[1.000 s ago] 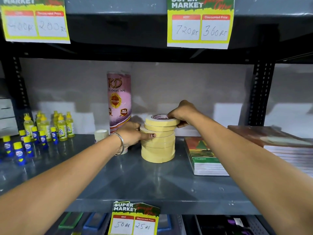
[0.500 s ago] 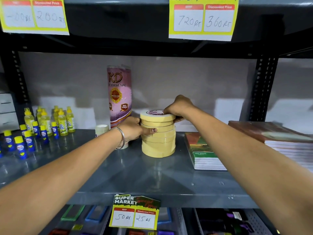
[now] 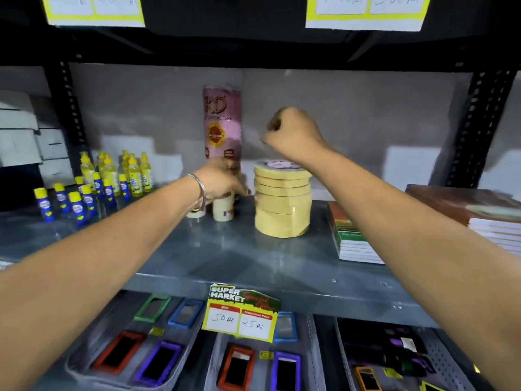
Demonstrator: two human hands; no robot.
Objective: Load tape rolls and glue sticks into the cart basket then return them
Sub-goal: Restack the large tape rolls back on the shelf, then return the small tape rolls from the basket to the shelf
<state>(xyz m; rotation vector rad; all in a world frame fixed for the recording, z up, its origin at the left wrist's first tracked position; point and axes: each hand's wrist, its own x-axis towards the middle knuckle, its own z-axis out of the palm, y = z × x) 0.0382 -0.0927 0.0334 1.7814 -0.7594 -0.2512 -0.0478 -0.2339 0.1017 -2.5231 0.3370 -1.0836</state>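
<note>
Cream-yellow tape rolls (image 3: pixel 282 197) stand in one stack at frame centre on the grey metal shelf (image 3: pixel 231 258), slightly uneven but upright. Right hand (image 3: pixel 293 134) is above the stack, clear of it, curled into a loose fist; nothing visible in it. Left hand (image 3: pixel 222 180) is low, just left of the stack, its fingers (image 3: pixel 239 190) draped over a small white tape roll (image 3: pixel 223 210). A second small roll (image 3: pixel 195 213) sits beside that under the wrist. Motion blur hides whether the fingers are pinching the small roll or only resting on it; cannot tell.

Glue sticks (image 3: pixel 74 204) with blue bodies and yellow caps stand at frame left on the same shelf, yellow glue bottles (image 3: pixel 124 172) behind them. Tall pink tape tube (image 3: pixel 222 122) is behind the left hand. Notebooks (image 3: pixel 352 238) are stacked to the right. No cart basket in view.

Judgement: with the rolls stacked on the shelf and both hands near them, this reads as the return phase, tidying tape back into place, though a fresh pick-up cannot be ruled out.

Next move likely calls for settling the small roll upright without knocking the big stack, which sits just beside the knuckles. After that, attention goes to the glue sticks at frame left.
</note>
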